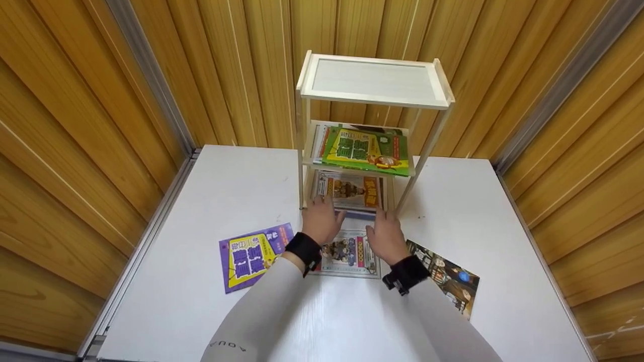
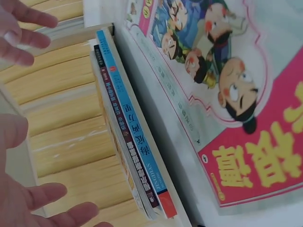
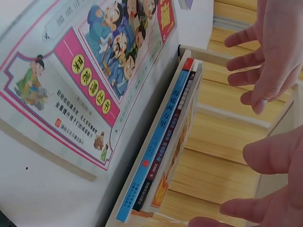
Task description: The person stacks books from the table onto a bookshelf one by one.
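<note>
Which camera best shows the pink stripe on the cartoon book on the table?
The right wrist view: the pink stripe is close, its yellow circles clear. The head view shows it small; the left wrist, only one end.

Enclosing a white table [image 1: 166, 311] on three sides with honey-brown wood-grain panelling, running seams nearly upright up the back wall [image 1: 266, 75] and slanting them across the left wall [image 1: 55, 166] and the right wall [image 1: 593, 166]; marking both rear corners with grey strips [image 1: 150, 75], edging the tabletop's left side with a pale rail [image 1: 143, 251], showing thin bright lines along several boards, and catching bright light across the white surface
</note>
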